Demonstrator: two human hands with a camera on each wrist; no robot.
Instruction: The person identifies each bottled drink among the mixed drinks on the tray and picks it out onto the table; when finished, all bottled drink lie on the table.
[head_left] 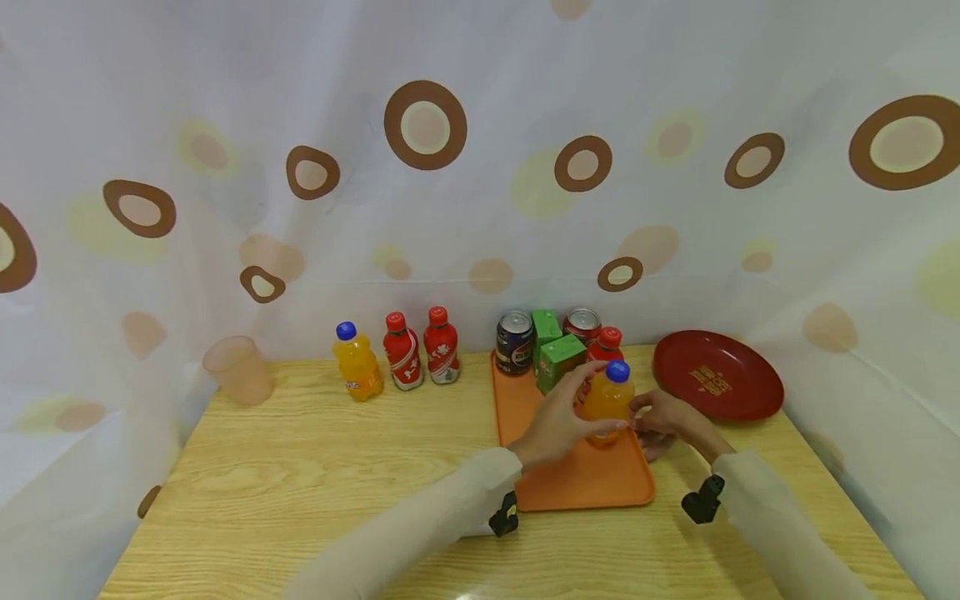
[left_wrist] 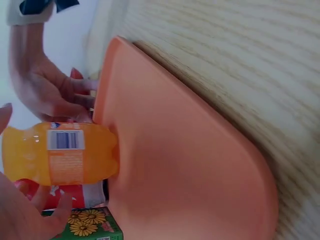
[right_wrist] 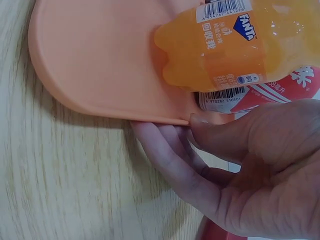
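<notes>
An orange Fanta bottle (head_left: 609, 398) with a blue cap stands on the orange tray (head_left: 585, 486). My left hand (head_left: 557, 427) holds it, thumb on the near side and fingers reaching round behind. At the tray's right rim, my right hand (right_wrist: 260, 155) pinches the edge, thumb above and fingers underneath. Just behind the Fanta is a red bottle (head_left: 609, 338), partly hidden. Two green drink cartons (head_left: 562, 360), a dark can (head_left: 515, 343) and a red can (head_left: 582, 322) also stand toward the tray's back.
Left of the tray, another orange bottle (head_left: 358, 362) and two red bottles (head_left: 405, 354) stand near the wall cloth. A translucent pink cup (head_left: 240, 371) leans at the table's far left corner. The dark red plate (head_left: 738, 379) lies right of the tray.
</notes>
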